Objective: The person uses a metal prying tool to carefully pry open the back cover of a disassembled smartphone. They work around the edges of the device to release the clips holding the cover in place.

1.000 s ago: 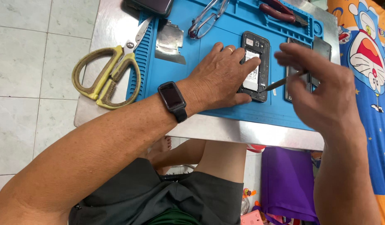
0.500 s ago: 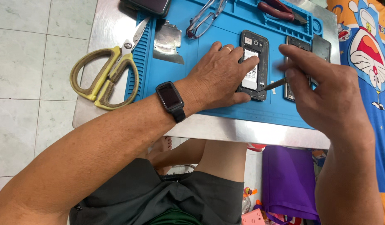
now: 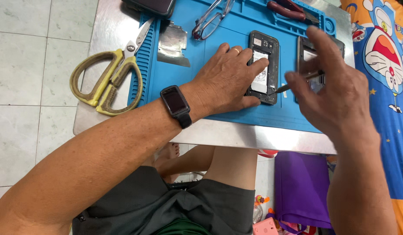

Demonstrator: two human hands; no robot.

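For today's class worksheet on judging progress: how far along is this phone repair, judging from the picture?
Done: the phone lies opened on the blue mat, back removed, battery exposed. In hand: the left hand steadies the phone while the right hand brings a thin tool to its lower edge. Left: the battery is still seated, and a second opened part lies alongside.

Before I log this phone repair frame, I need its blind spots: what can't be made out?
Head view only:
- Second phone part: mostly hidden behind the right hand.
- Thin tool: blurred; tip type unclear.
- Opened phone: left edge covered by left hand.
- Red-handled pliers and dark device: cut off by top edge.
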